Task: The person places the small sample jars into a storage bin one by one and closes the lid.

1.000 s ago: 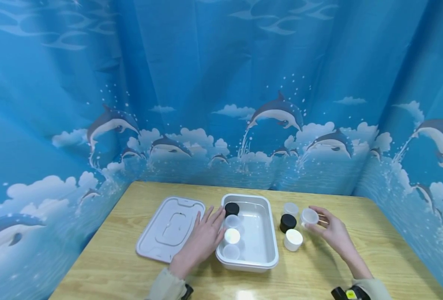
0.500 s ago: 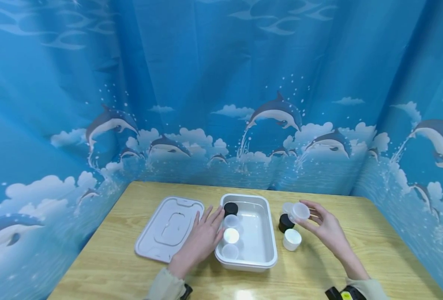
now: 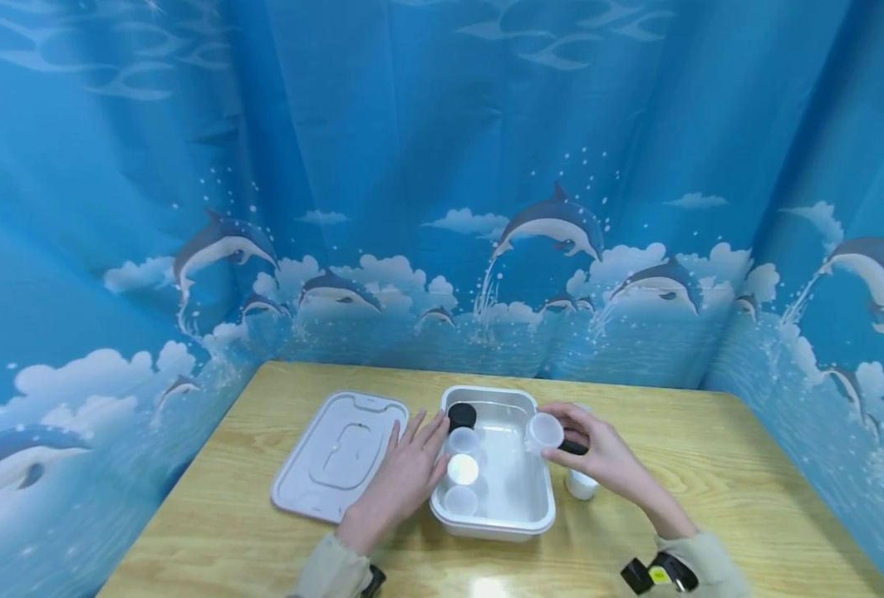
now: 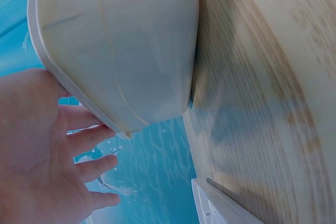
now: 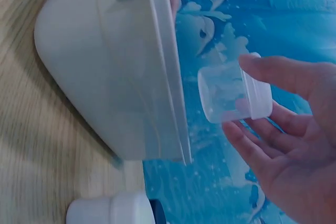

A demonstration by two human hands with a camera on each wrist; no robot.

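Observation:
A small clear jar [image 3: 545,433] with a translucent lid is pinched between the thumb and fingers of my right hand [image 3: 602,453], over the right rim of a white plastic box [image 3: 513,525]. In the right wrist view the jar [image 5: 226,95] is tilted on its side, above the rim and apart from it. My left hand [image 3: 405,469] rests with straight, spread fingers on the box's left rim. Along the left inside of the box stand a black-lidded jar [image 3: 462,414], a white-lidded jar [image 3: 463,469] and two translucent-lidded jars, one nearest the front [image 3: 460,501].
A flat grey-white lid [image 3: 330,477] lies on the wooden table [image 3: 210,523] left of the box. To its right stand a white jar [image 3: 581,484] and a black jar [image 3: 575,445], partly covered by my right hand. A dolphin-print curtain [image 3: 412,166] surrounds the table.
My right hand has carried the clear jar leftward from the table, past the other jars, to the box's right rim. The left hand has stayed at the left rim.

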